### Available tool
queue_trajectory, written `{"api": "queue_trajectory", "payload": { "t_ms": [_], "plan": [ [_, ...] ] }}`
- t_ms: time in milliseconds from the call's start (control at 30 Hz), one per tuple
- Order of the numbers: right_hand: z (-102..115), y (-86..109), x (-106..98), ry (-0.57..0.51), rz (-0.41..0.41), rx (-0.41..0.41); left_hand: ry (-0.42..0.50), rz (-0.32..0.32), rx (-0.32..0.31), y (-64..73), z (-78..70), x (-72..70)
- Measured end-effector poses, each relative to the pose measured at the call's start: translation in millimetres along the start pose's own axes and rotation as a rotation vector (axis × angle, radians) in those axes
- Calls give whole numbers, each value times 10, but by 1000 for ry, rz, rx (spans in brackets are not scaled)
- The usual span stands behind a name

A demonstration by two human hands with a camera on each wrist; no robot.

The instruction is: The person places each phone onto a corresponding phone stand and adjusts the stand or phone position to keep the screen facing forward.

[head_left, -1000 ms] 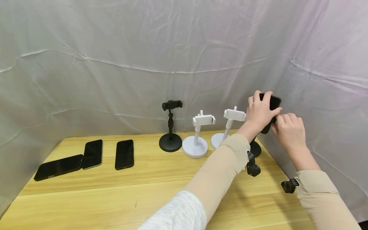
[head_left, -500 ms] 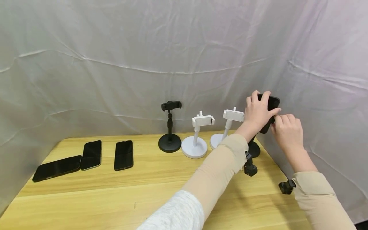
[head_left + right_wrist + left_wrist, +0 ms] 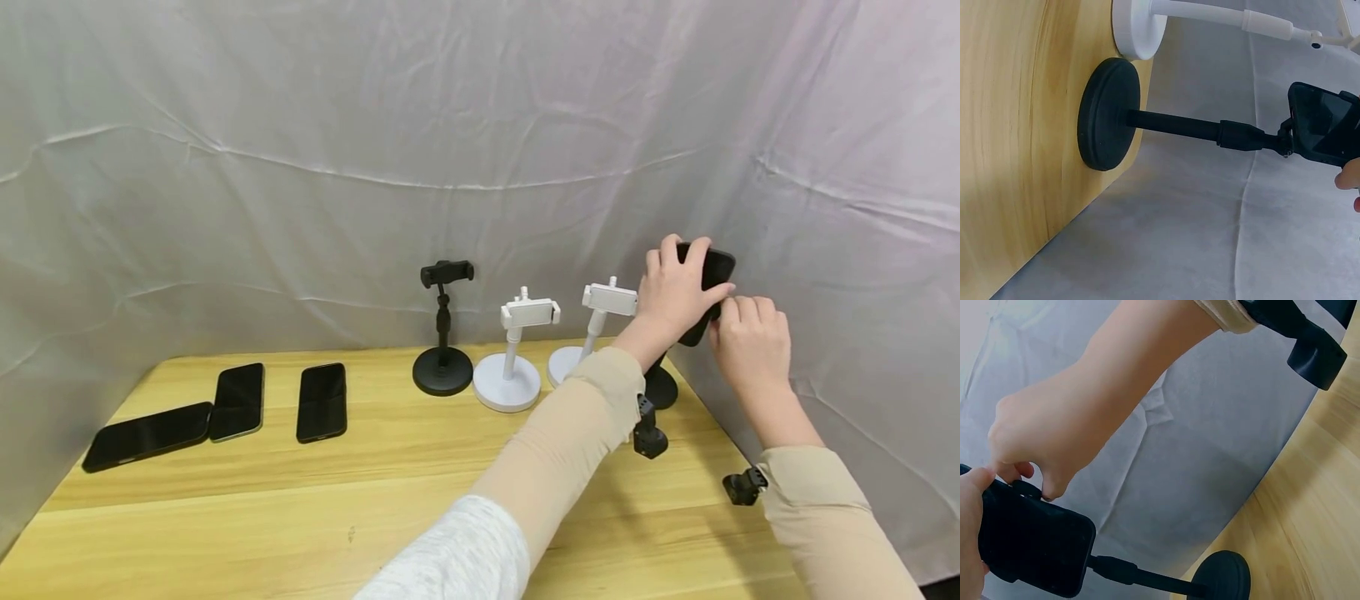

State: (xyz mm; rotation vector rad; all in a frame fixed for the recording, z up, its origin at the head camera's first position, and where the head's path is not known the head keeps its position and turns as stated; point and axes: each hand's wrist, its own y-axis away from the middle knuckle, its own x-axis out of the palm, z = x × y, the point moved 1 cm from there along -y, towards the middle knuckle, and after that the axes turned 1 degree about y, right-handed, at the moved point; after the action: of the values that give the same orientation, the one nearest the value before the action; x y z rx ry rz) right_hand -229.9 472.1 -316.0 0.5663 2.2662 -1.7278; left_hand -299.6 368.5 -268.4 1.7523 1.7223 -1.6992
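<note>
The right black phone stand (image 3: 662, 389) stands on the wood counter (image 3: 300, 517). At its top, a black smartphone (image 3: 717, 267) sits in the stand's clip (image 3: 1025, 489), leaning a bit. The left hand (image 3: 671, 292) is up at the top of this stand too. Its grip is bent round the phone, with the thumb reaching across the front. The right hand (image 3: 752, 342) is there as well, at the phone's other edge. Its grip is pinching the end of the clip.

Just left of the right black phone stand is a white phone stand (image 3: 567, 364). Farther left of it come a second white phone stand (image 3: 507, 383) and then another black phone stand (image 3: 442, 372). Well to its left, three more phones lie flat: first a lone phone (image 3: 322, 402), next a middle phone (image 3: 238, 400), and farthest off a sideways phone (image 3: 150, 435). Behind it hangs a shiny grey cloth (image 3: 337, 225).
</note>
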Motion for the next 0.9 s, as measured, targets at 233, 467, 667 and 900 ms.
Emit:
{"api": "queue_trajectory", "payload": {
  "t_ms": [233, 467, 667, 900],
  "plan": [
    [-3, -7, 22, -9, 9, 25, -154, -1, 53, 9, 31, 25],
    [-5, -8, 53, -20, 2, 38, -236, -53, 89, 8, 72, 48],
    [3, -15, 61, -44, -20, 53, -233, -47, 93, 7, 85, 40],
    [9, -18, 27, -52, 3, 62, -235, -55, 98, 20, 86, 35]
  ]
}}
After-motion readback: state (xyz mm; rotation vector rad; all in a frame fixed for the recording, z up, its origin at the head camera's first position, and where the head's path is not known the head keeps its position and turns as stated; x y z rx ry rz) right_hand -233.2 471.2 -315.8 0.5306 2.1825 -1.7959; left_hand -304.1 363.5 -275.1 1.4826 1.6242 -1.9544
